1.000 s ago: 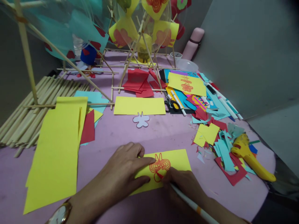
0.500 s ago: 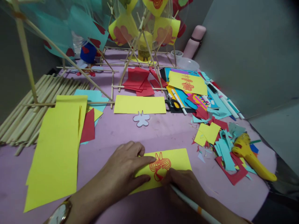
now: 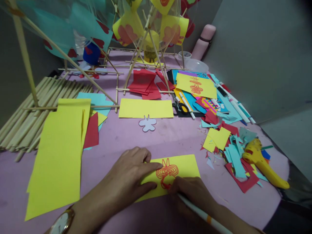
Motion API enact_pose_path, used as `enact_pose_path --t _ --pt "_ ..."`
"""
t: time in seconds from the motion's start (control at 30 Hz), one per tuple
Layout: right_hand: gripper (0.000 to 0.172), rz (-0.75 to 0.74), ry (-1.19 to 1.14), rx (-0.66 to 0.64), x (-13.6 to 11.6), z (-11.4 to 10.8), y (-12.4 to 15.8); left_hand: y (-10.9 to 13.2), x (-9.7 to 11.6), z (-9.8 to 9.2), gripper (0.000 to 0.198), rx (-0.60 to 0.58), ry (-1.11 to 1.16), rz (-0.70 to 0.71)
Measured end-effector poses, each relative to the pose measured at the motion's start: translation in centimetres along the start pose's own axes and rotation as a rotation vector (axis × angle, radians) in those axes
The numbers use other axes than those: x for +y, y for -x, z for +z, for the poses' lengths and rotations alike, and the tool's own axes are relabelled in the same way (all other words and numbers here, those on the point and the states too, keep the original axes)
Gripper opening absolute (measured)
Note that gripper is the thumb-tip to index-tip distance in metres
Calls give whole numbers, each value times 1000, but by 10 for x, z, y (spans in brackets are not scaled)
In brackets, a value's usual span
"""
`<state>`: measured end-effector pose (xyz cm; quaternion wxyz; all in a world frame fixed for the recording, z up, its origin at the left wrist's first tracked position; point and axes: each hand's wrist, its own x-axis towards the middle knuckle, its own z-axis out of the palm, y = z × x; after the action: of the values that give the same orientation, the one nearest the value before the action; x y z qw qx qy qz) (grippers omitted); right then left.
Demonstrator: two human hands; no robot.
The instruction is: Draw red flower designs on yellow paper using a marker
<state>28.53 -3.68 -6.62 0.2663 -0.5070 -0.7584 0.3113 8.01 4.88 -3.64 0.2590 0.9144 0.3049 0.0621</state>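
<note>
A yellow paper strip (image 3: 188, 166) lies at the table's near middle, bearing a red butterfly drawing (image 3: 167, 171) with looped upper wings and a partly outlined lower part. My left hand (image 3: 136, 174) presses the strip's left side, thumb and forefinger stretched apart on either side of the drawing's left edge. Pinched in my right hand (image 3: 188, 191) is a white marker (image 3: 197, 210) with an orange band, its tip hidden behind the fingers at the lower wing. Beyond the strip lie a pale butterfly cutout (image 3: 147, 123) and another yellow strip (image 3: 146, 108).
Stacked yellow sheets (image 3: 57, 156) and wooden sticks (image 3: 31, 117) lie left. Paper scraps (image 3: 235, 159) and a yellow glue gun (image 3: 264, 164) are right. Scissors (image 3: 180, 107) rest beyond them near several markers. Stick frames (image 3: 135, 61) carrying decorated papers stand at the back.
My right hand has shifted very slightly, and the red outline of the lower wing looks a little further drawn. My left hand stays in place on the strip.
</note>
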Motion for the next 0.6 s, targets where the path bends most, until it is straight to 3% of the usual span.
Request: enact_pose_path --t 0.33,0.6 --pt "14 -8 -25 66 4 6 4 1 0 0 36 8 -4 6" --pt "13 6 47 -54 1 -2 4 -1 1 0 37 4 -8 4"
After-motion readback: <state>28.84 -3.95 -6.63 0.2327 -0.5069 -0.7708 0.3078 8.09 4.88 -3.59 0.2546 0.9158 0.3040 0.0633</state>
